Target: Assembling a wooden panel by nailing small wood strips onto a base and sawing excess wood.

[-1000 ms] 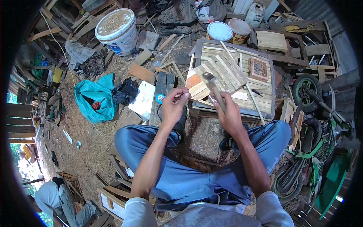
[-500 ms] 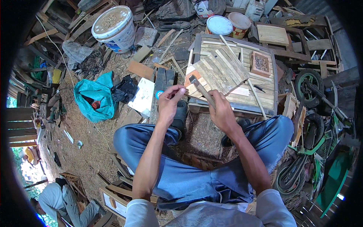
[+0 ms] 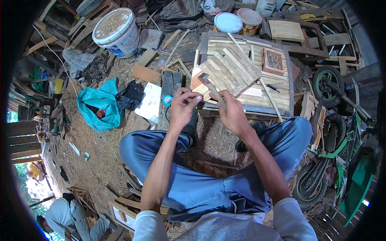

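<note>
My right hand [image 3: 233, 114] grips the wooden handle of a hammer [image 3: 214, 90], its dark metal head up over the near left corner of a slatted wood panel [image 3: 229, 66]. Just left of it, my left hand [image 3: 183, 107] is closed in a pinch, thumb against fingertips. Whatever is between them is too small to make out. The panel lies at a slant on a larger slatted board with a grey frame [image 3: 288, 80], in front of my knees. An open wooden box of small metal bits [image 3: 274, 61] stands on that board, near a dark pen-like tool [image 3: 272, 87].
Left of the board lie a teal sack [image 3: 98, 105], a black plastic bag [image 3: 130, 94] and a white sheet [image 3: 149, 102]. A white bucket [image 3: 116, 34] and two smaller tubs stand at the back. A small green-framed motorbike [image 3: 327, 86] is at right; another person [image 3: 66, 217] sits lower left.
The view has shifted slightly, so the board and tubs sit a little further left and higher. My left pinch and my right grip on the hammer are kept.
</note>
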Demonstrator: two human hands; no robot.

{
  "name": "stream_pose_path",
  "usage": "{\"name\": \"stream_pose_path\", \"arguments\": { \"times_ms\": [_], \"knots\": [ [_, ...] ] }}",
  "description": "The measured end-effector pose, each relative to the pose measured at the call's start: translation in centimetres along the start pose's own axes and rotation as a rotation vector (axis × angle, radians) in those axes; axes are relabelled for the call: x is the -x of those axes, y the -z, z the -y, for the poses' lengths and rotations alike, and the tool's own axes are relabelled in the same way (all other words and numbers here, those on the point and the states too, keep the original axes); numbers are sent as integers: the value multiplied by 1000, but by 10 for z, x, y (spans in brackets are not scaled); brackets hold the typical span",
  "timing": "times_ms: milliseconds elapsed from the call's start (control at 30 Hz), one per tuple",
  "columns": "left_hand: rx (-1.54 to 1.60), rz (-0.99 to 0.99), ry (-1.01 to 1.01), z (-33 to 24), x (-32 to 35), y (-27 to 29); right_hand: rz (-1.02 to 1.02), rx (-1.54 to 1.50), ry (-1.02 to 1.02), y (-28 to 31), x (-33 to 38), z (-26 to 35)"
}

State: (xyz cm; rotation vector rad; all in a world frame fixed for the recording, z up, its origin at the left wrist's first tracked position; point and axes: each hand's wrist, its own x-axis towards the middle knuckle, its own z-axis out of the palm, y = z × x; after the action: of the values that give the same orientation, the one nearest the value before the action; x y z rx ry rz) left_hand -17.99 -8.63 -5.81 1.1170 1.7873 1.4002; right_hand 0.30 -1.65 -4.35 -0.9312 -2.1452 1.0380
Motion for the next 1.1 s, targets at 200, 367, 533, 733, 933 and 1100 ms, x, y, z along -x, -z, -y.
{"name": "stream_pose_path", "arguments": {
  "times_ms": [200, 367, 533, 733, 933, 1100],
  "knots": [
    [-71, -16, -21, 0, 0, -1, 5, 20, -13, 1, 1, 4],
    [-107, -7, -53, -3, 0, -1, -3, 15, -27, 1, 0, 2],
    [-127, -22, -73, -4, 1, -1, 5, 10, -21, 1, 0, 3],
    [-160, -88, -72, -6, 4, -7, 14, 36, -29, 1, 1, 3],
    [-348, -135, -322, -9, 10, -9, 41, 48, -98, 3, 0, 9],
    [-334, -120, -328, -11, 12, -10, 51, 58, -101, 5, 2, 8]
  ]
}}
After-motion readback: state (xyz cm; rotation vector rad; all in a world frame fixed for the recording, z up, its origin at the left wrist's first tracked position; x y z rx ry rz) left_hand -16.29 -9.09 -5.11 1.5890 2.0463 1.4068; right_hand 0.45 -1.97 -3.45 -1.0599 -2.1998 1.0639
